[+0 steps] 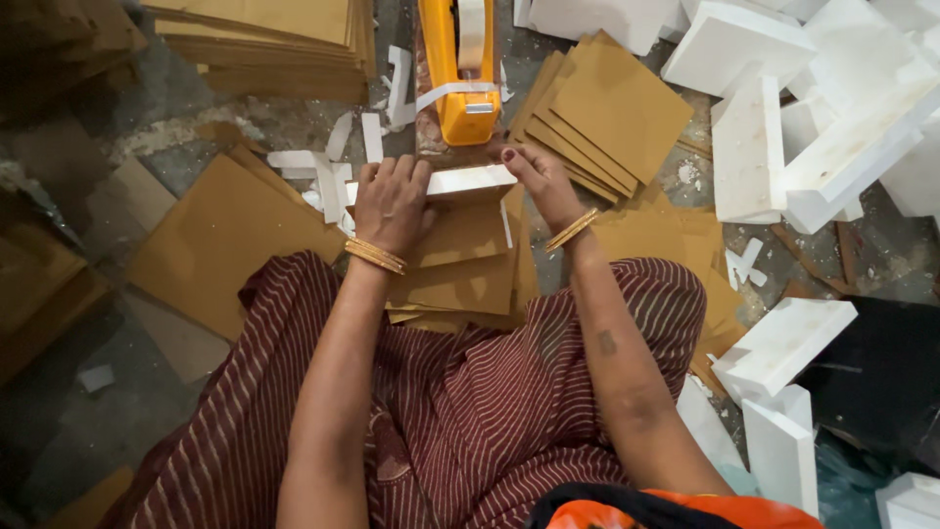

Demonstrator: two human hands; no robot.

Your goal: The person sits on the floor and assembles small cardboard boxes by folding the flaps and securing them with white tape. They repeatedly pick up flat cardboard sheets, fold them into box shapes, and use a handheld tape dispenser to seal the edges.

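**White foam strip held over brown card stack**

Nearest lay the brown card stack (460,279) on the lap. Above it, the left hand (392,204) and right hand (537,176) each gripped an end of the white foam strip (470,181), fingers curled closed. The strip's long axis ran left-right. Beyond stood the orange tape dispenser (458,69).

— What's the floor (186,103) like?
— Grey, rough concrete, dusty, littered with white scraps (338,167).
— And around that orange tape dispenser (458,69)?
— Left of it, a stack of brown card sheets (284,39); right of it, piled white foam slabs (803,108). Light is even and soft.
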